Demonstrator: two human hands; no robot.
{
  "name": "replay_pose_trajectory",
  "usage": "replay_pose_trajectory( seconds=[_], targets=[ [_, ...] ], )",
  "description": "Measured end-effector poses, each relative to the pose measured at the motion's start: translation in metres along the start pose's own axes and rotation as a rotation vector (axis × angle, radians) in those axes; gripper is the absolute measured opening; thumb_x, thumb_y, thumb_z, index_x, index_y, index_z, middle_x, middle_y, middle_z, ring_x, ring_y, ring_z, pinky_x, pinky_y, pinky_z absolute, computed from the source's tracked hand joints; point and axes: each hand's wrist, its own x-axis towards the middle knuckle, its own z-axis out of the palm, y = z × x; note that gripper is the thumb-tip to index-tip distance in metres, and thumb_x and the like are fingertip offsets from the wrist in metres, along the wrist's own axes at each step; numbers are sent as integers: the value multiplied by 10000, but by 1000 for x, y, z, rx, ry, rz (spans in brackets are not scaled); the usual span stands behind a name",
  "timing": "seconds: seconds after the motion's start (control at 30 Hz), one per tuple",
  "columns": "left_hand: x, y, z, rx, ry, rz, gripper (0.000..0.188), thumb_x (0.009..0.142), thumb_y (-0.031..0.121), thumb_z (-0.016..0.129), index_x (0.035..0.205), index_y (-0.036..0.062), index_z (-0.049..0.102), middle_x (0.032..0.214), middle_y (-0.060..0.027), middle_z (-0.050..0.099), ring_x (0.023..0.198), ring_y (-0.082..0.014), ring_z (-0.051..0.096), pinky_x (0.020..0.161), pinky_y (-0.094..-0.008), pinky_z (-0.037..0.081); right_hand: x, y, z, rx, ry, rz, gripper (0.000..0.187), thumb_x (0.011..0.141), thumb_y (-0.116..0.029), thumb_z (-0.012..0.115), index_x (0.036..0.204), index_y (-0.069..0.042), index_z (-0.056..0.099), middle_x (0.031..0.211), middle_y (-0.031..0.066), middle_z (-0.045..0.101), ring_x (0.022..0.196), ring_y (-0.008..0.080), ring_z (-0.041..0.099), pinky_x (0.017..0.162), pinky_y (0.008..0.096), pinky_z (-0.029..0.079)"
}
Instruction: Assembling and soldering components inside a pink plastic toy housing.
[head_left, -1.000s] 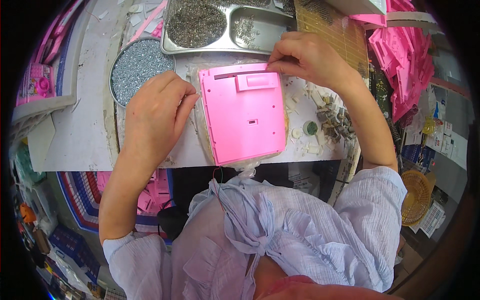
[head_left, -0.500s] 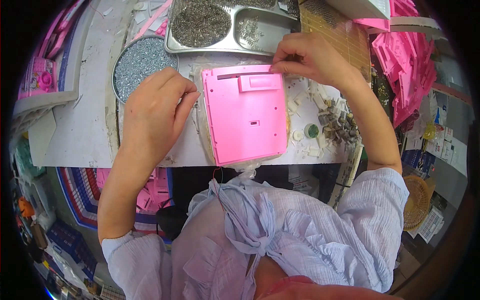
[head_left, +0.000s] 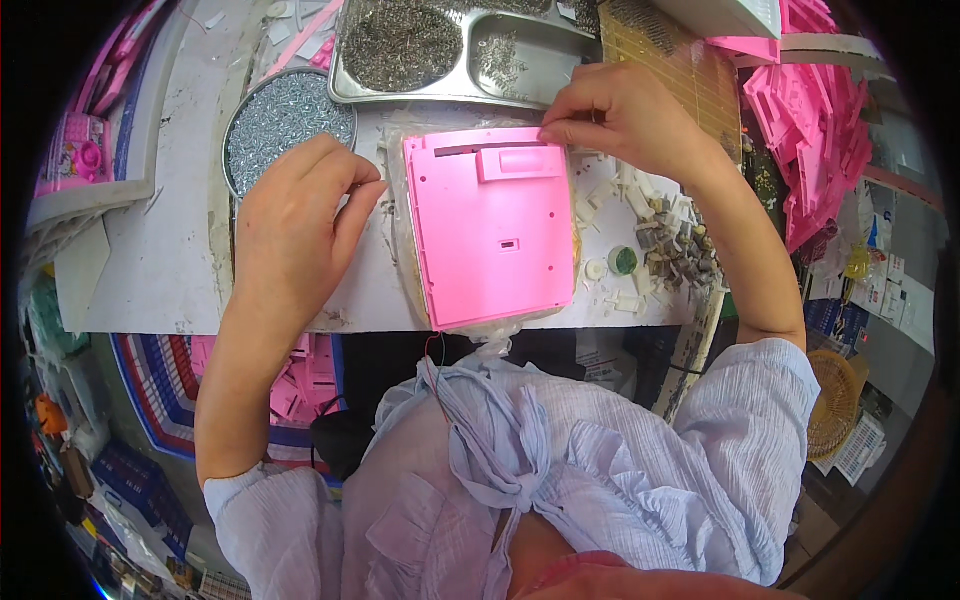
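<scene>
A pink plastic panel (head_left: pixel 470 240) lies on a plastic-wrapped pad (head_left: pixel 405 255) at the table's front edge. It has a raised block, a narrow slot near its far edge and several small holes. My right hand (head_left: pixel 630 115) is at its far right corner, thumb and forefinger pinched on the panel's edge. To the left of the panel, my left hand (head_left: pixel 300 215) hovers with thumb and fingers pressed together; anything between them is hidden or too small to name. A round tin of small silvery screws (head_left: pixel 290 120) sits just beyond it.
At the back is a metal compartment tray (head_left: pixel 500 95) with small metal parts. Loose white and grey pieces (head_left: pixel 665 235) and a green round piece (head_left: pixel 623 261) lie right of the panel. Pink parts are heaped at far right (head_left: pixel 805 140) and in a basket (head_left: pixel 160 390) below.
My left hand has drawn slightly left and toward me, away from the panel. My right hand has shifted very slightly left, staying at the corner.
</scene>
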Motion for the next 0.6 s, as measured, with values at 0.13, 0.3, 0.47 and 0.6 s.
replay_pose_trajectory(
  seconds=[0.13, 0.3, 0.47, 0.6],
  targets=[
    [-2, -3, -2, -5, 2, 1, 90, 850, 29, 739, 868, 10, 653, 828, -96, 629, 734, -262, 611, 645, -354, 480, 7, -1, 1, 274, -89, 239, 182, 864, -206, 773, 843, -27, 750, 758, 59, 723, 613, 133, 655, 609, 293, 520],
    [-5, -4, 0, -30, -2, 22, 85, 850, 9, 740, 876, 8, 659, 825, -82, 633, 703, -224, 591, 610, -326, 459, 2, -5, -12, 222, 34, 274, 150, 883, -142, 785, 934, -5, 750, 770, 4, 694, 714, 61, 616, 639, 247, 490],
    [-1, 2, 7, -72, 3, 55, 87, 845, 12, 744, 870, 11, 661, 814, -74, 624, 688, -212, 576, 599, -318, 453, -44, 5, -1, 325, 343, 257, 203, 858, -200, 796, 913, -8, 760, 782, 43, 722, 687, 91, 625, 635, 260, 484],
    [6, 7, 13, -76, -24, 47, 121, 827, 59, 759, 857, 16, 650, 815, -111, 617, 754, -314, 631, 674, -406, 498, -47, 4, 12, 279, 368, 270, 190, 860, -161, 779, 986, -18, 773, 816, 61, 736, 721, 115, 639, 656, 275, 503]
  ],
)
